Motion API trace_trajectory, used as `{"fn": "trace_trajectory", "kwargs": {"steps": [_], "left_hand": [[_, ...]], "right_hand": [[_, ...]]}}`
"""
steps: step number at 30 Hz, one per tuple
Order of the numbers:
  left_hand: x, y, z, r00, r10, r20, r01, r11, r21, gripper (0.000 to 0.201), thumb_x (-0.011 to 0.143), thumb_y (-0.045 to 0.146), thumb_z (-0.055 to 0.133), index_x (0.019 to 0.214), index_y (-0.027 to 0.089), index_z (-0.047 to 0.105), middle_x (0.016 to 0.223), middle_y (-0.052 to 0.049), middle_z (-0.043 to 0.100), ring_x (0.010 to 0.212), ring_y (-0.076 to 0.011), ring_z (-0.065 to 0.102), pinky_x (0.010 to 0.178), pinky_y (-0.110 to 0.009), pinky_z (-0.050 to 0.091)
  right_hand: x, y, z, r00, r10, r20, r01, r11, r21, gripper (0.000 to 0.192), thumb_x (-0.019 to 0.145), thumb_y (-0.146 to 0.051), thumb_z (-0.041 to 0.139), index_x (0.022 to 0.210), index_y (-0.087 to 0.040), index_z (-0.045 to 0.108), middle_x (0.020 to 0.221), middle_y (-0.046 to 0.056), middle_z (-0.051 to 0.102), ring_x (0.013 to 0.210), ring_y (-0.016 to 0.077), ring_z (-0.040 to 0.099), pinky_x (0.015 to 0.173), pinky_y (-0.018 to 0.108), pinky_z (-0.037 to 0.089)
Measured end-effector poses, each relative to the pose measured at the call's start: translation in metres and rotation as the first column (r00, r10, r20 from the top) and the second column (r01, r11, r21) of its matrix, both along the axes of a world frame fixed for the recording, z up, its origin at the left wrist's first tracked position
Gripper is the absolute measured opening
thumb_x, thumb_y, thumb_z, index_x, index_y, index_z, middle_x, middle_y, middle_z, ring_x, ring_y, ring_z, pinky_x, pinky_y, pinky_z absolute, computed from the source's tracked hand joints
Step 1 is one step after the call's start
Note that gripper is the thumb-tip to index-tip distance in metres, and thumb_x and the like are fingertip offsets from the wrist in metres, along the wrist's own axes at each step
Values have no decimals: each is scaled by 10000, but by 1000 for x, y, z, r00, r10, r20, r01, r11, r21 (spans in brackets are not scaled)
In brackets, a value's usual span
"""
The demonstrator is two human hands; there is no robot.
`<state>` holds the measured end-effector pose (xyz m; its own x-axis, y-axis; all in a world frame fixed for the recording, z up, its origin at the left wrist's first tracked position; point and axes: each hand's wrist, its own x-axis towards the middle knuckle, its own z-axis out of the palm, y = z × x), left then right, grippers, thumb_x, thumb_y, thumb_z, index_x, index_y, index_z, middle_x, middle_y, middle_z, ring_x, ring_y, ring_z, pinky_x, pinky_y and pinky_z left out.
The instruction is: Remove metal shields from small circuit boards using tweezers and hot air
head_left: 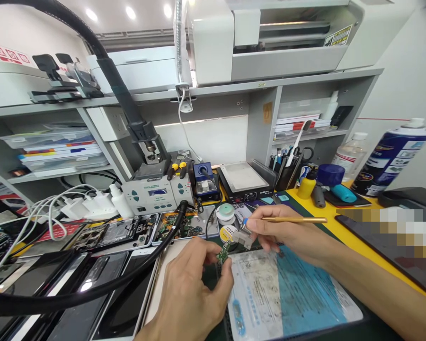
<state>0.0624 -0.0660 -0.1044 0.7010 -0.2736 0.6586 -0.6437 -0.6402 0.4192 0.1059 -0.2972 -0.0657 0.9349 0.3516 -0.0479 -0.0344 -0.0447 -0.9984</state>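
Observation:
My left hand (195, 284) pinches a small green circuit board (223, 254) between thumb and fingers, held above the near left corner of the work mat. Opposite it, my right hand (270, 227) is closed on a slim gold-coloured rod-shaped tool (294, 219) whose far end points right. At those fingers is also a grey metal piece (243, 237), close to the circuit board; whether the two touch I cannot tell. Below both hands lies the stained white-and-blue mat (305, 293). Behind the metal piece sit two small round tubs, one with a pale green top (226, 211).
Several phones and tablets (92, 284) lie at the left, crossed by a thick black hose (128, 289). A rework station (159, 195), a soldering-iron stand (204, 180) and a hot plate (246, 180) stand behind. At right are a spray can (390, 156) and a dark phone (386, 251).

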Motion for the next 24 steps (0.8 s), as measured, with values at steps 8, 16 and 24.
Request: {"fn": "trace_trajectory", "kwargs": {"steps": [8, 16, 24], "left_hand": [[0, 0, 1, 1000, -12, -17, 12, 1000, -1, 58, 912, 210, 614, 947, 211, 568, 767, 13, 581, 664, -143, 562, 606, -282, 478], [-1, -1, 2, 1000, -15, -16, 15, 1000, 3, 48, 912, 206, 611, 934, 211, 569, 762, 10, 591, 656, -144, 572, 604, -280, 483], [-2, -1, 4, 1000, -17, -13, 17, 1000, 16, 55, 909, 210, 616, 928, 211, 564, 762, 12, 580, 666, -145, 567, 604, -275, 477]], "right_hand": [[0, 0, 1, 1000, 4, -13, -3, 1000, 20, 389, 775, -502, 832, 738, -143, 685, 584, 7, 601, 513, 105, 554, 419, 185, 359], [-3, -1, 2, 999, 0, -53, 1, 1000, 16, 356, 774, -468, 844, 760, -145, 696, 629, 14, 617, 529, 108, 563, 428, 192, 369], [-1, -2, -1, 999, -8, -51, 8, 1000, 8, 413, 804, -536, 804, 754, -141, 692, 720, 43, 657, 537, 98, 563, 430, 197, 364]]}}
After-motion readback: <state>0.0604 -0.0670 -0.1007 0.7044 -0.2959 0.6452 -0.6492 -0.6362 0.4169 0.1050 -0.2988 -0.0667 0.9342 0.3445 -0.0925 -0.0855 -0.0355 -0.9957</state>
